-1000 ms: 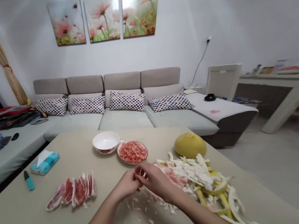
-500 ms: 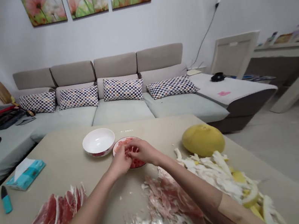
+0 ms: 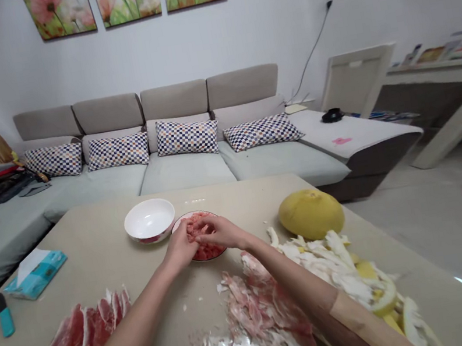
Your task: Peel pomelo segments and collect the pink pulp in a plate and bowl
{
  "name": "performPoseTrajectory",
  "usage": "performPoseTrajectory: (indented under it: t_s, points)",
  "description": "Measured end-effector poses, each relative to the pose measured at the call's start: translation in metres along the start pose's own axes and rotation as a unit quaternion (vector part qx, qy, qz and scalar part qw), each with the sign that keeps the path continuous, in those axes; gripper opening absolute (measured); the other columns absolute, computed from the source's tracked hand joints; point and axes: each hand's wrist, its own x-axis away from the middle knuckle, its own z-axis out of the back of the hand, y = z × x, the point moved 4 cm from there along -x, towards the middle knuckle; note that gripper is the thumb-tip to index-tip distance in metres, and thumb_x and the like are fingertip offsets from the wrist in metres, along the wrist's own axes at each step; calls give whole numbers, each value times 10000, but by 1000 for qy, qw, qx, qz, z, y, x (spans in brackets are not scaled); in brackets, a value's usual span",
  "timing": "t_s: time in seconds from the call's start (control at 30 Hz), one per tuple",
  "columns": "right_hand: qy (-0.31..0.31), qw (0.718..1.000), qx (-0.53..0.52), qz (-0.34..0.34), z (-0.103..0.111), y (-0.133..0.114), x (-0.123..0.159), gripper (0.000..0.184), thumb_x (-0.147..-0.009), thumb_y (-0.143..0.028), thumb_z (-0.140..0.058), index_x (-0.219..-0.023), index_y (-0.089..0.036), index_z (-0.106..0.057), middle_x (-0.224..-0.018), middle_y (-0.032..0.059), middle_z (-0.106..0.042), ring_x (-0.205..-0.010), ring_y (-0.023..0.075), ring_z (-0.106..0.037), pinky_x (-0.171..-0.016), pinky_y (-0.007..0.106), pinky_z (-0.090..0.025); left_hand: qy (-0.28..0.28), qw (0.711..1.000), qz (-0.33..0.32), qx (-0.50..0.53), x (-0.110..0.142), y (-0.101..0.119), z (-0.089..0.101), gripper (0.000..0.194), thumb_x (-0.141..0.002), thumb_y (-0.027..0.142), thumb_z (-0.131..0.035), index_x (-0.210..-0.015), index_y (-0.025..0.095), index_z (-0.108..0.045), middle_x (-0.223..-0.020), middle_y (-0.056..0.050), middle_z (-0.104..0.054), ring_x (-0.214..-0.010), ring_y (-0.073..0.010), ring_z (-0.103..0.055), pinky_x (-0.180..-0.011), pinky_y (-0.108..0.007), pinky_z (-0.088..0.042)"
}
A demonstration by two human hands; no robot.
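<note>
Both hands are over a dark-rimmed plate [image 3: 203, 259] heaped with pink-red pieces of peeled pomelo flesh [image 3: 208, 250]. My left hand [image 3: 180, 246] curves in at the plate's left side, thumb and fingers apart. From the right, my right hand [image 3: 222, 233] arches over the heap, with flesh visible between its thumb and fingers. Its fingertips are close to the left hand's, and no separate piece shows in either grip. Below the right forearm lies a pile of thin pinkish segment skins [image 3: 257, 304]. Unpeeled pomelo segments [image 3: 83, 333] lie in a row at left.
A white bowl [image 3: 150, 220] stands left of the plate. A whole yellow pomelo [image 3: 311, 214] sits at right, behind a spread of peel [image 3: 339, 267]. A tissue pack [image 3: 37, 273] and a blue-handled knife [image 3: 6, 320] lie at far left. Beyond the table is a sofa [image 3: 188, 170].
My hands have gone from above the table, near the skins, forward to the plate of flesh. Since half a second ago the fingers have spread slightly apart. The view has tilted down.
</note>
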Motion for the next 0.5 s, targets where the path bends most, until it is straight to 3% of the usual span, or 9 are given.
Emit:
performPoseTrajectory:
  t_s: [0.23, 0.37, 0.5]
  points:
    - [26, 989, -133, -51, -1, 12, -5, 255, -787, -398, -669, -913, -180, -714, -930, 44, -729, -842, 196, -664, -755, 305, -529, 31, 994, 69, 84, 0, -2, 4, 188, -648, 203, -724, -830, 184, -681, -858, -46, -696, -838, -226, -616, -818, -345, -462]
    - [40, 973, -207, -90, -7, 23, -4, 315, -797, -463, -647, -910, -173, -688, -871, 47, -716, -701, 162, -658, -651, 288, -560, 45, 972, 134, 186, 13, -10, 3, 265, -678, 364, -751, -805, 145, -673, -814, -53, -697, -803, -209, -635, -757, -322, -501]
    - [69, 962, -238, -116, -10, 31, -2, 374, -818, -510, -614, -1005, -189, -664, -865, 48, -709, -711, 157, -666, -689, 296, -582, 52, 933, 196, 296, 33, -17, 0, 346, -674, 431, -774, -852, 151, -679, -854, -53, -691, -773, -173, -642, -746, -329, -540]
